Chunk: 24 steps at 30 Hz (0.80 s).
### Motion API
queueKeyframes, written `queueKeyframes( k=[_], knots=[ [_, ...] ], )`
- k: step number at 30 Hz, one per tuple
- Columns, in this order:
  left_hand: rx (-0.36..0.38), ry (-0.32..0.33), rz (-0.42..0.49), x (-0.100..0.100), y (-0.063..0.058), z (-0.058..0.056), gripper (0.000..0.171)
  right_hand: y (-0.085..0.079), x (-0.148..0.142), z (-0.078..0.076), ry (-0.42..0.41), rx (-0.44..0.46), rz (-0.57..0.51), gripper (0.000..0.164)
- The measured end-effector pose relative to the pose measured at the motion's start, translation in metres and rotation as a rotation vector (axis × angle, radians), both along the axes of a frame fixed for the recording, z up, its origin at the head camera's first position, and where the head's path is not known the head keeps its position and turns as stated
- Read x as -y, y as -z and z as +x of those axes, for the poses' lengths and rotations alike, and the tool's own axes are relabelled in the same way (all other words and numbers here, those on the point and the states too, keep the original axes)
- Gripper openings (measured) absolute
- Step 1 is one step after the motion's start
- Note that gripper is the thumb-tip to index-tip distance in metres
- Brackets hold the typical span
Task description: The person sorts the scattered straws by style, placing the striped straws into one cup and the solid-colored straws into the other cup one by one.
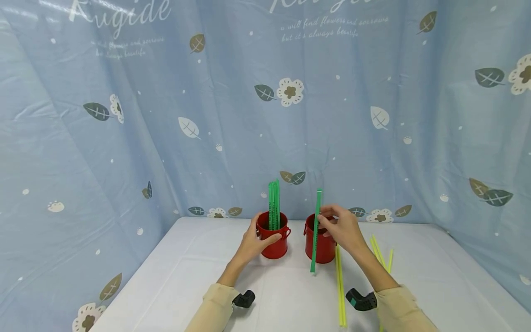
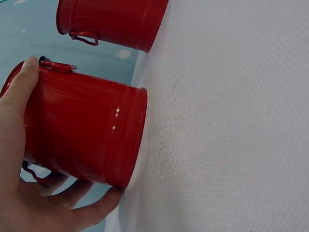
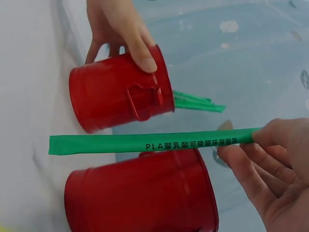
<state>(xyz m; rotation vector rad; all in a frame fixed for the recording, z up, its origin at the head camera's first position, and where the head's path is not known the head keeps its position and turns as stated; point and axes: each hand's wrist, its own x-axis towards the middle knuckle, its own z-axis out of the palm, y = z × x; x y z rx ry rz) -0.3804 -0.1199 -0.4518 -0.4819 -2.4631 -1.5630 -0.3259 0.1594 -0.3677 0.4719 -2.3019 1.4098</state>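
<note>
Left hand [image 1: 250, 243] grips left bucket [image 1: 275, 249], thumb and fingers around it, green bunch [image 1: 274, 205] standing inside. Right hand [image 1: 343, 227] pinches single green straw [image 1: 316, 237] above its middle, nearly upright, outside right bucket [image 1: 326, 249]. Yellow straws [image 1: 340, 290] on table [image 1: 195, 263], some near right forearm.

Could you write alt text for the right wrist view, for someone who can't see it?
A person's right grip pinches a slim green packet with black lettering near a round, glossy red metal bucket. The left grip holds a matching bucket with similar green packets sticking out.
</note>
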Motion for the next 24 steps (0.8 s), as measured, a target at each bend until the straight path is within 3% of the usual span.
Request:
queueKeyframes(
  k=[12,24],
  knots=[
    [-0.011,0.010,0.010,0.000,0.000,0.002,0.089,-0.024,0.020,-0.012,-0.030,-0.050,-0.008,0.025],
    [-0.014,0.003,0.010,0.000,0.000,0.000,0.090,-0.065,0.042,-0.026,-0.020,-0.168,-0.020,0.023]
  ],
)
